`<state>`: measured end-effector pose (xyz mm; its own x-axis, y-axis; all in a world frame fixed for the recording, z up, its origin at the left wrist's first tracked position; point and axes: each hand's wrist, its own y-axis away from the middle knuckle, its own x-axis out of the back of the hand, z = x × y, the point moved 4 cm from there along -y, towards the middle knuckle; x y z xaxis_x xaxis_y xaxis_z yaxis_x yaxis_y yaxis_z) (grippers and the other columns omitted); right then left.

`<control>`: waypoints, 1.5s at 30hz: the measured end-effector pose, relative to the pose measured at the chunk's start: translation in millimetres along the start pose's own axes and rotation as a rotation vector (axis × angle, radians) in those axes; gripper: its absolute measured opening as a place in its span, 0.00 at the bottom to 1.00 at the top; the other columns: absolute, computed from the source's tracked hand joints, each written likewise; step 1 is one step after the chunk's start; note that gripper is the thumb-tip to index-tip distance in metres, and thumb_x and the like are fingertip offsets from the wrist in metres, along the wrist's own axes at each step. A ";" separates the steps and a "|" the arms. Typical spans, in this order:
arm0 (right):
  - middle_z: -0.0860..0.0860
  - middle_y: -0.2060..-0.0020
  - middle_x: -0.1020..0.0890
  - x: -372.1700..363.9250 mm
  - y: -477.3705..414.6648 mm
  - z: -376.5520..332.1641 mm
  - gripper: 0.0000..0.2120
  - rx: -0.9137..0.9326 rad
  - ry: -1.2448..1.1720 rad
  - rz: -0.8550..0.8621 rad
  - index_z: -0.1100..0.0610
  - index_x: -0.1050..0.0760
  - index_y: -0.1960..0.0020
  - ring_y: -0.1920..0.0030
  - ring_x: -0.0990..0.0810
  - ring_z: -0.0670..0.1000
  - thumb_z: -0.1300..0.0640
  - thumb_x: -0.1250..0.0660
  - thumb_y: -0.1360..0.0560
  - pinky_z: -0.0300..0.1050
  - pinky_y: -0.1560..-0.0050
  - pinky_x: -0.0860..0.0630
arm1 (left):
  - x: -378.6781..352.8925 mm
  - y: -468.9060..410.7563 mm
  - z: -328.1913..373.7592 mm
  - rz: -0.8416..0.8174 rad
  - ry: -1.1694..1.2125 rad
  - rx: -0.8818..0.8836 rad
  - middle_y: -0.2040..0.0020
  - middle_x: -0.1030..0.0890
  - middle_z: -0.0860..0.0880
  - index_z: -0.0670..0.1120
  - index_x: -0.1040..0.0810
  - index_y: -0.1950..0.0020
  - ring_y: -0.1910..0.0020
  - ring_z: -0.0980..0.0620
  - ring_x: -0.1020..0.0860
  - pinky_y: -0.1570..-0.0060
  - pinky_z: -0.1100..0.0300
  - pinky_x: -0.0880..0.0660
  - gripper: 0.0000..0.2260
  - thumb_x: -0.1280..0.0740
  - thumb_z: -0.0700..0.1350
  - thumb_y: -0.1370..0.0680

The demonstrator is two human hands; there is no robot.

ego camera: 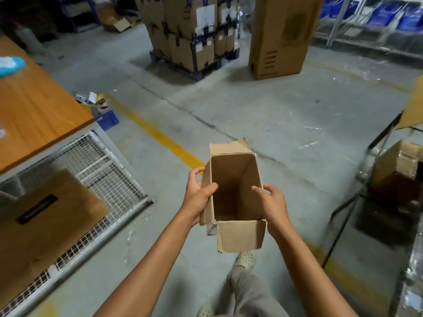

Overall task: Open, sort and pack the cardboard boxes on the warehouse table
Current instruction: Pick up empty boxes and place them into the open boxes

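Currently I hold the small, open brown cardboard box (233,186) over the grey concrete floor (286,115), well apart from the orange wooden table (34,106); my left hand (199,195) grips its left wall, fingers curled over the rim; my right hand (273,202) clasps the right wall likewise; opening looks done, I judge; next it wants carrying to the table, kept level.

Right hand (273,202): fingertips hidden behind the right wall of the box (235,179). Left hand (198,197) covers much of the box's left wall. Table (34,110) cut off by the left edge. Blue-white thing (11,64) at the table's far left edge, too blurred to name. Slotted cardboard (57,225) cut off at left. Tall carton (281,37) cut off at top. Labels on stacked boxes (190,30) unreadable.
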<state>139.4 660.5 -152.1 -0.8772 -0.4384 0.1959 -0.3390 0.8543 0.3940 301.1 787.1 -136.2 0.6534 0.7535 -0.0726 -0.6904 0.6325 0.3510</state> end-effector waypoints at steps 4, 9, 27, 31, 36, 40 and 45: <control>0.50 0.55 0.16 20.5 -75.3 -24.0 0.12 0.018 -0.015 0.091 0.53 0.21 0.47 0.52 0.18 0.52 0.47 0.28 0.27 0.53 0.46 0.22 | -52.4 -79.4 20.9 -0.057 -0.027 -0.039 0.45 0.18 0.40 0.56 0.31 0.36 0.51 0.45 0.17 0.53 0.49 0.19 0.26 0.30 0.43 0.32; 0.47 0.57 0.17 60.2 -178.0 -72.2 0.11 0.090 0.036 0.209 0.51 0.21 0.44 0.56 0.19 0.47 0.50 0.29 0.25 0.51 0.48 0.22 | -131.3 -185.3 59.5 -0.084 -0.301 -0.165 0.34 0.26 0.50 0.57 0.33 0.29 0.39 0.51 0.24 0.44 0.60 0.26 0.24 0.31 0.44 0.23; 0.49 0.52 0.17 222.2 -402.6 -227.7 0.14 0.277 0.230 0.672 0.53 0.24 0.37 0.54 0.18 0.50 0.50 0.35 0.20 0.46 0.54 0.18 | -442.1 -416.3 191.9 -0.455 -0.483 -0.505 0.24 0.32 0.52 0.54 0.40 0.20 0.29 0.50 0.30 0.34 0.48 0.27 0.26 0.38 0.42 0.17; 0.48 0.54 0.17 259.2 -453.5 -277.4 0.15 0.371 0.319 0.789 0.52 0.25 0.35 0.55 0.16 0.51 0.51 0.34 0.20 0.51 0.56 0.16 | -513.2 -470.9 240.4 -0.597 -0.451 -0.651 0.29 0.29 0.56 0.55 0.40 0.21 0.38 0.58 0.26 0.45 0.62 0.25 0.23 0.41 0.45 0.16; 0.53 0.50 0.15 309.7 -508.4 -350.9 0.19 0.439 0.459 0.967 0.54 0.27 0.29 0.55 0.16 0.52 0.54 0.35 0.19 0.36 0.60 0.25 | -598.1 -520.4 319.0 -0.759 -0.470 -0.867 0.41 0.21 0.50 0.51 0.42 0.19 0.54 0.59 0.22 0.56 0.58 0.19 0.25 0.43 0.47 0.17; 0.54 0.50 0.14 354.9 -520.5 -412.8 0.22 0.517 0.496 1.155 0.52 0.29 0.27 0.55 0.15 0.54 0.56 0.35 0.20 0.46 0.58 0.18 | -677.3 -527.6 393.6 -0.843 -0.279 -1.031 0.49 0.18 0.49 0.49 0.36 0.22 0.58 0.57 0.19 0.61 0.60 0.19 0.25 0.41 0.42 0.20; 0.53 0.51 0.15 420.4 -493.8 -464.6 0.23 0.595 0.520 1.436 0.52 0.31 0.26 0.57 0.15 0.53 0.55 0.34 0.20 0.52 0.59 0.15 | -776.8 -485.8 458.0 -1.057 -0.044 -1.199 0.51 0.18 0.51 0.50 0.31 0.24 0.55 0.60 0.20 0.60 0.65 0.22 0.25 0.40 0.35 0.21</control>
<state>96.1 -75.4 152.9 -0.4097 0.8266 0.3858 0.4214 0.5466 -0.7236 271.1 -187.6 177.2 0.9677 -0.0860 0.2370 0.2374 0.6276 -0.7415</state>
